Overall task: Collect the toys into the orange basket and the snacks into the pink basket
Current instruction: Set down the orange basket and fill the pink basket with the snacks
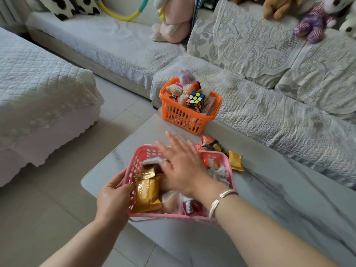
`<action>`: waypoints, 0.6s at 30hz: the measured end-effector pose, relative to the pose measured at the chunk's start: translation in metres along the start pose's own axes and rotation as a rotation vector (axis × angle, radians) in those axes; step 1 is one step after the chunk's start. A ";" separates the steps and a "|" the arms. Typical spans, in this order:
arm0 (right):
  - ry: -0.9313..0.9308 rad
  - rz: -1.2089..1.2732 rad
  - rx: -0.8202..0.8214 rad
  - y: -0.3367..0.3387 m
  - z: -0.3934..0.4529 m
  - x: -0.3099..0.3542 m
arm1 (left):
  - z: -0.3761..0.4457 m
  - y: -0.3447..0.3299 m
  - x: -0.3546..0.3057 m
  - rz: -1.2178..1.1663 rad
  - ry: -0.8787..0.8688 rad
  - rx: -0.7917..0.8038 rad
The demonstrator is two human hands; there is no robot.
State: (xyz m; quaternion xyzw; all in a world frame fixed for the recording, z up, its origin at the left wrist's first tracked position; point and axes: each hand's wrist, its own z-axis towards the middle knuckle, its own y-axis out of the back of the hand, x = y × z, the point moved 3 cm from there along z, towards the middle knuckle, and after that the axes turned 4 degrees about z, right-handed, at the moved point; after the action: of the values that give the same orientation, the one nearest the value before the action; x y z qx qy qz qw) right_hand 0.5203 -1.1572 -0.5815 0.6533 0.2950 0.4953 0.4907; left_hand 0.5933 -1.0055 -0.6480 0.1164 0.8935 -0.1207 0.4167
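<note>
The pink basket (181,213) sits at the near left corner of the surface (269,189), and the left hand (112,197) grips its left wall, fingers curled over the rim. The right hand (181,162) hovers flat above the far half, fingers straight and released, holding nothing. Gold packets (147,193) already lie inside. Two snacks wait just right of the basket: a red-green packet (212,145) and a yellow packet (235,160). The sensible move is probably to keep the basket steadied and pick the loose packets one at a time. The orange basket (187,116), far, holds a puzzle cube (196,101) and small toys. The right hand is blurred and hides what lies beneath it.
</note>
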 end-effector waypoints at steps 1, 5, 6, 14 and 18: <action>-0.024 0.034 -0.105 0.009 0.000 -0.011 | 0.004 0.004 -0.002 0.002 -0.004 -0.016; -0.323 0.058 -0.466 0.025 -0.015 -0.083 | 0.020 0.016 -0.016 -0.018 -0.047 -0.087; -0.432 0.059 -0.487 0.021 -0.022 -0.103 | 0.022 0.019 -0.020 -0.022 -0.058 -0.100; -0.725 -0.018 0.067 -0.079 -0.060 -0.184 | 0.048 0.030 -0.038 -0.031 -0.107 -0.143; -0.800 0.002 0.086 -0.092 -0.037 -0.200 | 0.057 0.030 -0.035 -0.042 -0.109 -0.143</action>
State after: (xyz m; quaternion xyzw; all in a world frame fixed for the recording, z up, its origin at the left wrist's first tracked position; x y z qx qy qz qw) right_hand 0.4273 -1.2872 -0.7378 0.8149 0.1005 0.1898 0.5384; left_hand 0.6655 -0.9985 -0.6599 0.0608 0.8780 -0.0714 0.4695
